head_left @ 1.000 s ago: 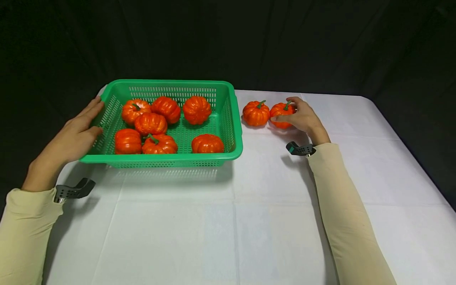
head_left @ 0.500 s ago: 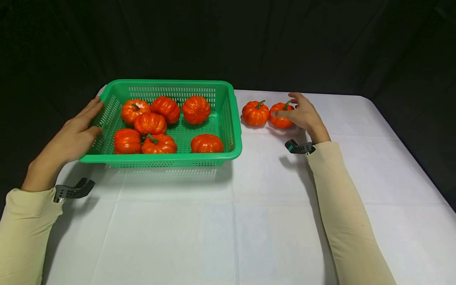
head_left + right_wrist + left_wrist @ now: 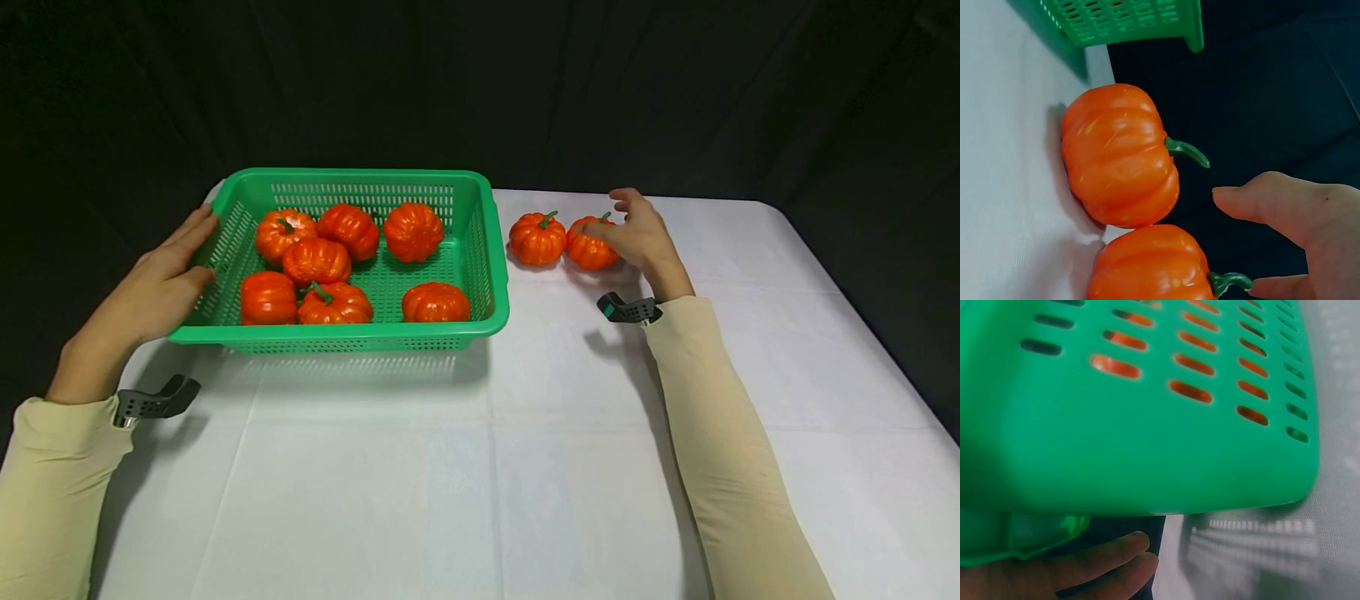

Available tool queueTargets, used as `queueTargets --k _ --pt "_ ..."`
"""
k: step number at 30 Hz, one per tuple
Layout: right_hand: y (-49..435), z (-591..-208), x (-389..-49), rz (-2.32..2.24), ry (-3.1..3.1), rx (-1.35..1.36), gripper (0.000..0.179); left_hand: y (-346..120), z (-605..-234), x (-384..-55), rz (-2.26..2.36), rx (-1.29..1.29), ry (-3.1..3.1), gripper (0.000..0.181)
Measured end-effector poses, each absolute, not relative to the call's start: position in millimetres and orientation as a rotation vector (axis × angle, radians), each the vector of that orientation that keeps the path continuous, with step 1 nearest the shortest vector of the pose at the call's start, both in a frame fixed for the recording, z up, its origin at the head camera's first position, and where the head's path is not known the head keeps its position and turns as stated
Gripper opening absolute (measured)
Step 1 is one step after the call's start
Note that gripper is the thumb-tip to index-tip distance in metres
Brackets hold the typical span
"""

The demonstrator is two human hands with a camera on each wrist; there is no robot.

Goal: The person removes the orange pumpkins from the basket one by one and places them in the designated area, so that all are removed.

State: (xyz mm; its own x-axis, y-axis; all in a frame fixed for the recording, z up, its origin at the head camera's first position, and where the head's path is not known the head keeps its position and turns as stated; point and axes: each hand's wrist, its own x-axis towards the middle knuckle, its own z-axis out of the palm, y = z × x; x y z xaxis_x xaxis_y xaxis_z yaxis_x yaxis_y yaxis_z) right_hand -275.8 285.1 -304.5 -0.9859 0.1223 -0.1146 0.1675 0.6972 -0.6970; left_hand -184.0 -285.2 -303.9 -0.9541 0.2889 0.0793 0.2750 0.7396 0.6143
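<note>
A green plastic basket [image 3: 360, 332] on the left holds several small orange pumpkins [image 3: 317, 261]. Against the basket's left side rests my left hand [image 3: 153, 287], fingers extended along the rim. In the left wrist view its fingers [image 3: 1107, 559] show below the slotted basket wall [image 3: 1147, 444]. Right of the basket, two more pumpkins stand side by side on the table: a left one [image 3: 537, 240] and a right one [image 3: 594, 250], both with green stems. My right hand [image 3: 643, 237] hovers over the right pumpkin with thumb and fingers spread, gripping nothing. The right wrist view shows its thumb [image 3: 1260, 197] apart from both pumpkins.
A white cloth covers the table [image 3: 495, 483], with faint fold lines. Dark curtain [image 3: 480, 92] hangs right behind the table's back edge. A small black wrist device [image 3: 628, 309] projects from the right wrist, another [image 3: 157, 400] from the left.
My right hand has risen slightly and drawn back from the right pumpkin, its fingers spreading off it. That pumpkin stays in place. The left hand and basket have hardly moved.
</note>
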Motion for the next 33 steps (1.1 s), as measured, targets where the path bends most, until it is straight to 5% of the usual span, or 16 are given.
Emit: queueTargets --k 13,33 --pt "251 -278 -262 -1.179 3.089 0.132 0.073 -284 -302 -185 1.025 0.476 2.904 0.065" --pt "139 -215 -241 -1.402 2.971 -0.414 0.052 -286 -299 -182 1.018 0.459 2.911 0.065"
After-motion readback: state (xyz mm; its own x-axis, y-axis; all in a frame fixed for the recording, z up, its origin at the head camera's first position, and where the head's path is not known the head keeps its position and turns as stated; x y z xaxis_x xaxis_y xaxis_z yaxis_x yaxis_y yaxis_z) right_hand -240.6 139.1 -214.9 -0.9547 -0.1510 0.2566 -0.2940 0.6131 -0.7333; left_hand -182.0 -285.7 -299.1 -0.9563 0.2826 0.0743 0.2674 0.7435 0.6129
